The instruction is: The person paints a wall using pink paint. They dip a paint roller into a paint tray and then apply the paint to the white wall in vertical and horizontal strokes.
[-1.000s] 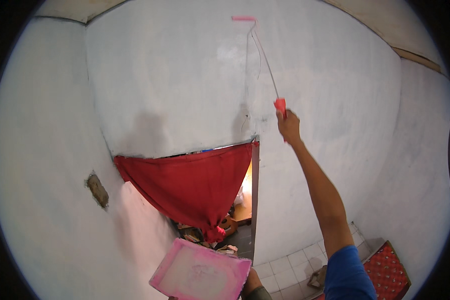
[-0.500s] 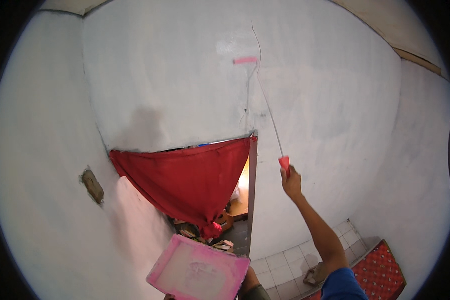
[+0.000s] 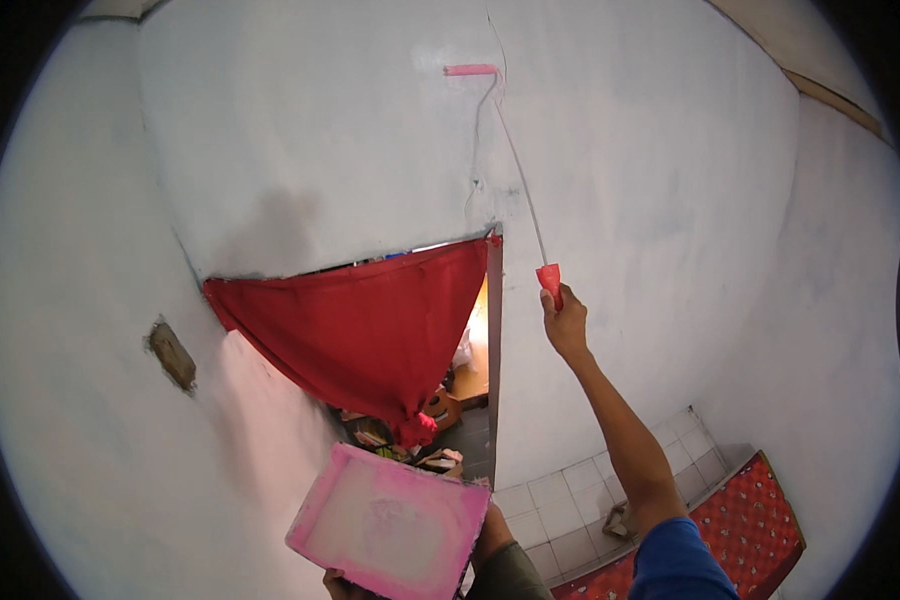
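Note:
My right hand [image 3: 567,322] is closed round the red handle of a paint roller [image 3: 520,165]. Its long thin rod reaches up the white wall [image 3: 650,200], where the pink roller head lies against the surface above the doorway. Low in front of me is a pink paint tray [image 3: 310,545] with pale, whitish paint in it. Dark fingertips of my left hand [image 3: 337,584] show at the tray's lower edge, gripping it from beneath; the rest of that hand is hidden.
A red curtain [image 3: 360,320], knotted at its lower end, hangs across a doorway with a grey frame [image 3: 495,350]. Cracks run down the wall above. A rough hole [image 3: 173,357] marks the left wall. Pale tiles [image 3: 560,500] and a red patterned mat [image 3: 740,530] lie at lower right.
The roller and my right hand have moved up and slightly left in the picture. The whole view has shifted too, with the curtain and tray now higher. Both holds are unchanged.

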`<action>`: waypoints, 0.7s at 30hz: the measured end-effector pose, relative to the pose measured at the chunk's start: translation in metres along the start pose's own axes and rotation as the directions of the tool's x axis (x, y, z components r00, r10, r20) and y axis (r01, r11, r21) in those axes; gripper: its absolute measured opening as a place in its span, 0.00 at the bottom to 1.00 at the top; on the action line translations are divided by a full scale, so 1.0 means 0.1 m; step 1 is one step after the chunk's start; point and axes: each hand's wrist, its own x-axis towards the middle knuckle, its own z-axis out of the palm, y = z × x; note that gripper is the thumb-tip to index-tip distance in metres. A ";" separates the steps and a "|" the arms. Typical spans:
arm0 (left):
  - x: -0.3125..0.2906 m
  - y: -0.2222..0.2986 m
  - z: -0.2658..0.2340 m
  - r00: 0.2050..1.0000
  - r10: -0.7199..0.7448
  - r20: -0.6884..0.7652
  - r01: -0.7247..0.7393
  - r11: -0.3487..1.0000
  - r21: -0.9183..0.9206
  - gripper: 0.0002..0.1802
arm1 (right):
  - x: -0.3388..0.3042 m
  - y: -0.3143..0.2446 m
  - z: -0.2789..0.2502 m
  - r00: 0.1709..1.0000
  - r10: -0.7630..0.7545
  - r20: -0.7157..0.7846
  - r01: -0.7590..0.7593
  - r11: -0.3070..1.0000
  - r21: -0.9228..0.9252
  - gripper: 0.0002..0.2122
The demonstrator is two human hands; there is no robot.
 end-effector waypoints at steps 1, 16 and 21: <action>-0.02 0.00 -0.01 1.000 -0.007 -0.010 0.007 1.000 0.001 0.37 | -0.11 0.06 0.03 1.000 0.008 0.008 -0.008 1.000 -0.005 0.13; -0.01 -0.03 0.21 0.998 -0.003 -0.064 0.005 0.999 0.045 0.42 | -2.10 1.10 0.19 0.979 0.167 0.114 -0.152 0.979 -0.133 0.15; -0.02 0.02 0.20 0.998 -0.015 -0.061 0.014 1.000 -0.010 0.36 | -1.73 0.83 0.33 0.990 0.097 0.105 -0.089 0.993 -0.080 0.14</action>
